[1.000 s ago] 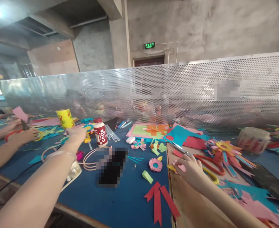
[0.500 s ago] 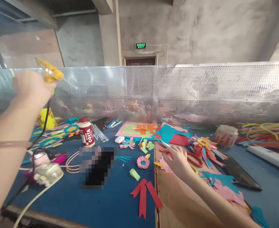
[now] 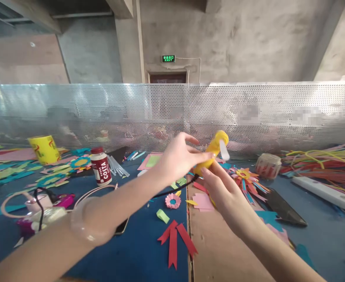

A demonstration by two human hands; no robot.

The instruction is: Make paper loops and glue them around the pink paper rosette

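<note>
Glue gun (image 3: 215,144): yellow, held aloft between the two hands above the seam of the work surface, tilted with its rounded end up and to the right; a whitish stick (image 3: 224,150), blurred, shows beside that end.
Cord (image 3: 177,190): black, running from the gun's lower end leftward behind the left forearm.
Left hand (image 3: 177,156): partly open, upper fingers loosely extended, lower digits laid against the gun; firmness of the hold cannot be told.
Right hand (image 3: 224,188): half closed, thumb and fingers about the gun's lower part.
Bracelet (image 3: 84,223): clear, around the left wrist.
Bench (image 3: 149,258): blue, with a brown board (image 3: 219,254) on its right portion.
Paper flower (image 3: 168,203): pink petals about a blue centre, near the board's left edge.
Green loop (image 3: 162,216): paper, just below the flower.
Red strips (image 3: 173,250): notched at the ends, fanned nearer the viewer.
Pink paper (image 3: 203,201): flat on the board, left of the right hand.
Rosette (image 3: 244,175): yellow flower with trailing ribbons, right of the right hand.
Jar (image 3: 268,166): transparent, beyond the rosette.
Bottle (image 3: 101,168): upright, red cap, beyond the left forearm.
Yellow roll (image 3: 44,150): standing farther left.
Screen (image 3: 122,102): perforated metal, across the rear.
</note>
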